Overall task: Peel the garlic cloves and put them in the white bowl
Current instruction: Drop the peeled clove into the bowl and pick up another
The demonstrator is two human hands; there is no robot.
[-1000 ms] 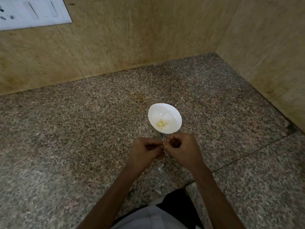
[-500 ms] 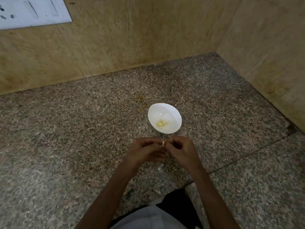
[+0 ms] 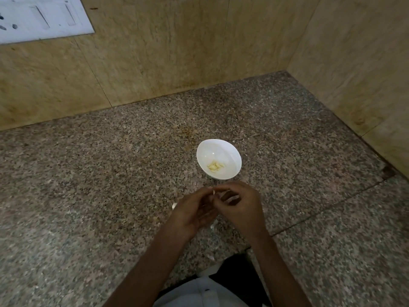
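A white bowl (image 3: 230,151) stands on the speckled granite counter (image 3: 88,196) and holds several peeled, yellowish garlic cloves (image 3: 215,166). Just in front of the bowl my left hand (image 3: 194,210) and my right hand (image 3: 240,207) meet, fingers curled. Between their fingertips they pinch a small pale garlic clove (image 3: 213,192), of which only a sliver shows. A whitish bit, perhaps another clove or skin (image 3: 174,205), lies on the counter by my left hand.
Small flakes of garlic skin (image 3: 213,226) lie on the counter under my hands. Tiled walls close the counter at the back and on the right. A white switch plate (image 3: 42,18) is on the back wall at top left. A seam crosses the counter at right.
Both hands have stayed in front of the bowl, working the clove between the fingertips. My left hand has turned and opened a little, and a whitish bit now shows at its left.
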